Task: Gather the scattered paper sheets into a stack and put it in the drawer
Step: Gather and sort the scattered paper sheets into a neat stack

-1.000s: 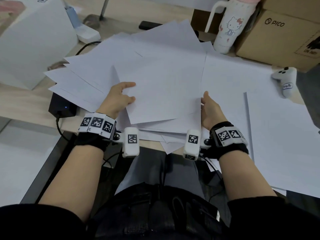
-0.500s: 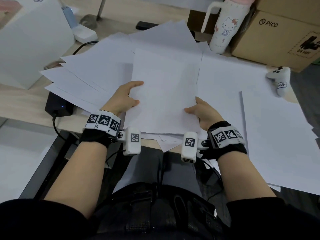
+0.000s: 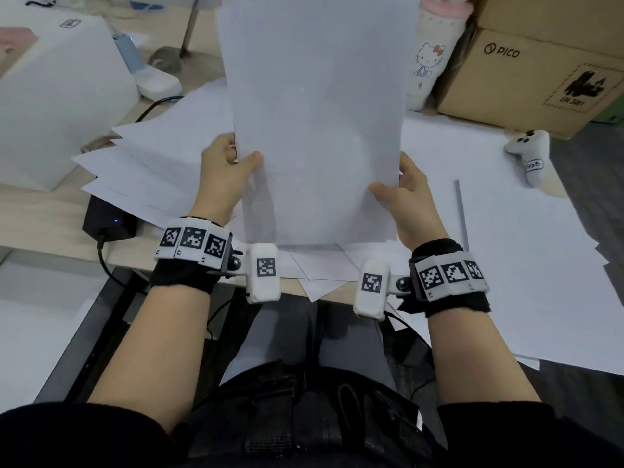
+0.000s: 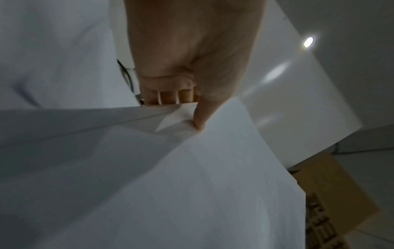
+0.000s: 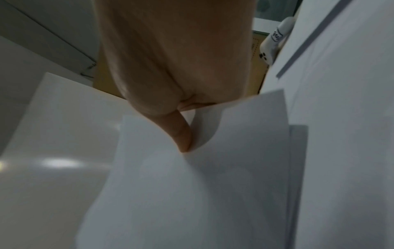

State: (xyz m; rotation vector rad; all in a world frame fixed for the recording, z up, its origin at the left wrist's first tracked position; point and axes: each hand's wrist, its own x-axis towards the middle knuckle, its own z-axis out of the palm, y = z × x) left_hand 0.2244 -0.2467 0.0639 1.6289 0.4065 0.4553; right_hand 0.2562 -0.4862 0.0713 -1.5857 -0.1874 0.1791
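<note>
I hold a bundle of white paper sheets upright over the desk, its bottom edge near the desk's front. My left hand grips its left edge, thumb in front and fingers behind. My right hand grips its right edge the same way. The left wrist view shows my thumb pressed on the paper; the right wrist view shows the other thumb on the sheet. More loose sheets lie fanned out on the left, and others cover the right side of the desk. No drawer is in view.
A white box stands at the left, a black power adapter with its cable at the desk's front left. A cartoon-cat tumbler, a cardboard box and a white controller sit at the back right.
The sheets that lay flat under my hands have been lifted and tipped upright. Both hands shifted from resting on the paper to gripping its side edges.
</note>
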